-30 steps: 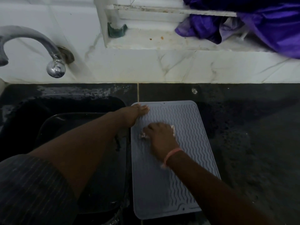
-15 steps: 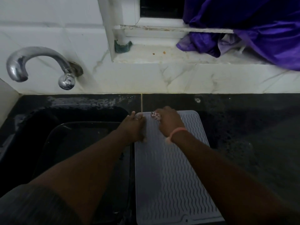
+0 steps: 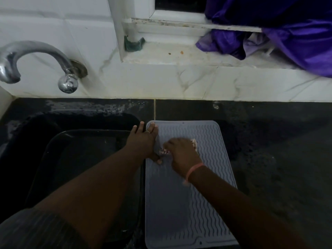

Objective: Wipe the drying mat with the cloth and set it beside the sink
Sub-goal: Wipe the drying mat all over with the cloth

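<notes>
Both hands were down on the grey drying mat (image 3: 206,186), which lay flat on the dark countertop (image 3: 278,159) with its left edge just beside the black sink (image 3: 53,121); the left hand (image 3: 143,142) rested at the mat's far left corner with its fingers straight and spread, some on the mat's rim and some over the sink's edge, and its thumb touched the mat nearer the person; the right hand (image 3: 181,155) sat just beside it on the wavy ribs, fingers curled round a small pale cloth (image 3: 194,141), of which only scraps showed at the knuckles and beside the thumb; that hand was blurred, so the cloth's shape could not be told; a pink band (image 3: 195,169) circled the right wrist; a dark tray (image 3: 86,159) lay inside the sink, under the left forearm; a chrome tap (image 3: 45,56) curved out of the white tiled wall (image 3: 161,81) above the sink; purple fabric (image 3: 287,29) was heaped on the window ledge (image 3: 170,54) at the upper right; a striped sleeve (image 3: 36,230) showed at the lower left.
</notes>
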The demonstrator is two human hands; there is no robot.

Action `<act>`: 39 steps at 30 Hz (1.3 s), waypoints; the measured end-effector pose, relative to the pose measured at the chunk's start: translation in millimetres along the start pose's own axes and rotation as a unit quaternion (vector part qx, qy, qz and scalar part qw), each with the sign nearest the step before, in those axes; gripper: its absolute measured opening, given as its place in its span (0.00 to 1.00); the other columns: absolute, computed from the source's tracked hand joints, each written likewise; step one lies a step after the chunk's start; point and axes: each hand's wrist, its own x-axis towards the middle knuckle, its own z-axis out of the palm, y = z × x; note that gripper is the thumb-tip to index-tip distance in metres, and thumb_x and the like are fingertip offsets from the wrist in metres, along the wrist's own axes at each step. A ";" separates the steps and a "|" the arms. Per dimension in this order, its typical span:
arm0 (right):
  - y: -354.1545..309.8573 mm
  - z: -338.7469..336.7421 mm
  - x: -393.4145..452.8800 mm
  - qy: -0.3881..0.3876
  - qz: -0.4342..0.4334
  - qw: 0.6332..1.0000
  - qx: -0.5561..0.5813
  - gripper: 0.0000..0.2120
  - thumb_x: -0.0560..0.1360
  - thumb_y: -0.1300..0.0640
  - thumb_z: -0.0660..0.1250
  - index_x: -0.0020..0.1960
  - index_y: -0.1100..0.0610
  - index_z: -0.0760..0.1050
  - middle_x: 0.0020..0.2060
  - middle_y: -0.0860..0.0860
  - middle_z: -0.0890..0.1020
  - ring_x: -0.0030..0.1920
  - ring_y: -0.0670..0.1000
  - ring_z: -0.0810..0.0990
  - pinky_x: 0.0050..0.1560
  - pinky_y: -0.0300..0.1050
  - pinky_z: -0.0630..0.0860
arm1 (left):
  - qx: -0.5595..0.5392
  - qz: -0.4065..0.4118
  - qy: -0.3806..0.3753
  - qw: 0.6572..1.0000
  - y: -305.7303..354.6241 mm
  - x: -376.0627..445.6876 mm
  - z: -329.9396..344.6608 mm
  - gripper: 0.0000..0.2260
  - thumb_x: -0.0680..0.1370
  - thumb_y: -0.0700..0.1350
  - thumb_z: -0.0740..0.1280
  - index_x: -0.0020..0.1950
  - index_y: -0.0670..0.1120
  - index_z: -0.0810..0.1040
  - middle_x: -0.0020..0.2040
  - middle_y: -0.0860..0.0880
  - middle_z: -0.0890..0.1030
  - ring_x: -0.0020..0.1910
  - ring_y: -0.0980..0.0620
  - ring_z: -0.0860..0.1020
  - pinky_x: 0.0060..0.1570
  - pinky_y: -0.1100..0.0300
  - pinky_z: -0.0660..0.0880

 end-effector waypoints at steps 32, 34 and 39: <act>-31.8 30.1 -118.4 -0.015 -0.025 0.995 0.100 0.10 0.75 0.53 0.71 0.55 0.53 0.85 0.49 0.53 0.85 0.49 0.55 0.82 0.55 0.53 0.79 | 0.000 0.000 0.036 0.999 3.8 -13.1 2.3 0.29 0.86 0.54 0.54 0.84 0.48 0.46 0.84 0.46 0.45 0.81 0.36 0.40 0.79 0.38 0.42; -25.3 7.8 -92.8 0.012 0.004 0.991 0.134 0.09 0.78 0.53 0.68 0.55 0.53 0.84 0.49 0.52 0.84 0.51 0.53 0.82 0.58 0.54 0.78 | -0.030 0.005 0.073 0.997 7.8 -35.5 3.4 0.28 0.85 0.50 0.56 0.83 0.50 0.51 0.84 0.45 0.49 0.81 0.35 0.42 0.79 0.39 0.46; -30.8 -22.6 -19.0 0.043 0.071 0.996 0.038 0.19 0.75 0.62 0.70 0.64 0.50 0.80 0.57 0.52 0.81 0.60 0.54 0.78 0.66 0.55 0.74 | -0.077 -0.048 0.055 0.994 22.7 -107.6 21.7 0.33 0.81 0.50 0.65 0.83 0.47 0.54 0.82 0.44 0.57 0.81 0.35 0.45 0.79 0.40 0.50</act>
